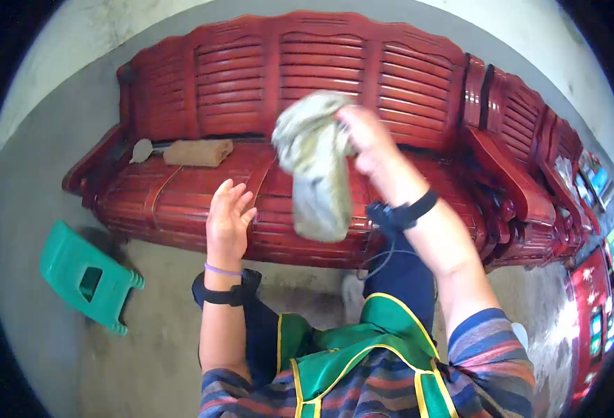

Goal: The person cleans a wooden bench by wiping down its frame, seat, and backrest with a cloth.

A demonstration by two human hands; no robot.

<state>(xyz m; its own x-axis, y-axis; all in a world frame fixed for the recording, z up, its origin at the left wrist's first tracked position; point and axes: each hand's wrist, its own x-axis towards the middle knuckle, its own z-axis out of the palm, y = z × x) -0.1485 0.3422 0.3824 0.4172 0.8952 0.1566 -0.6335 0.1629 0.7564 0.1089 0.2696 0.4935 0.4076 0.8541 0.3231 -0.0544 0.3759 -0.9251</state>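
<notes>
A pale greenish-grey cloth (319,167) hangs bunched in the air in front of the red wooden bench (234,63). My right hand (364,139), a little blurred, grips its upper right edge, and the lower part of the cloth droops over the seat. To the left, my left hand (229,221) is raised with its fingers apart and holds nothing. It is nearest to the front of the bench seat, apart from the cloth. Both my wrists wear black straps.
On the seat's left part lie a brown block-like object (197,153) and a pale round-headed brush-like thing (142,150). A green plastic stool (87,279) lies tipped on the floor at left. More red wooden seating (523,115) stands at right.
</notes>
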